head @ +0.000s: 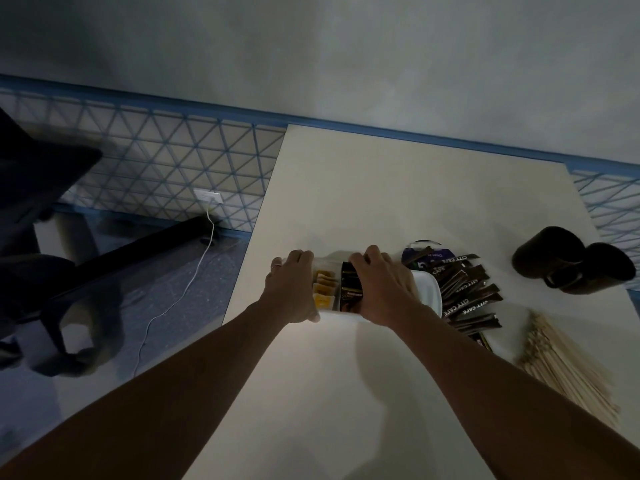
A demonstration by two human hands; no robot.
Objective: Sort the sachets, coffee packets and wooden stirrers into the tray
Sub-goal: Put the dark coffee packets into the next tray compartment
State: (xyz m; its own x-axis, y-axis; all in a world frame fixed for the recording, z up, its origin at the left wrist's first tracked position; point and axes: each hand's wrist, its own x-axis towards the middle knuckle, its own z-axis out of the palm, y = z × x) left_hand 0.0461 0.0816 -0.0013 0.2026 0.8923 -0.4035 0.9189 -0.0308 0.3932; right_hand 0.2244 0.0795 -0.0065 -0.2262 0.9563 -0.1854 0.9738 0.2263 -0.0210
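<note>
A white tray point(431, 289) sits on the cream table near its left edge. Yellow sachets point(323, 289) stand in its left compartment and dark coffee packets point(349, 292) in the one beside it. My left hand point(292, 285) grips the tray's left end, fingers curled over the far rim. My right hand point(382, 285) lies over the tray's middle with curled fingers on the tops of the dark packets. A loose pile of brown coffee sticks point(467, 296) lies right of the tray. Wooden stirrers point(568, 368) lie in a heap further right.
Two dark mugs point(575, 261) lie on their sides at the table's right edge. A round dark lid or dish point(424, 252) shows behind the coffee sticks. Left of the table are the floor, a white cable point(180, 296) and a black chair point(41, 202).
</note>
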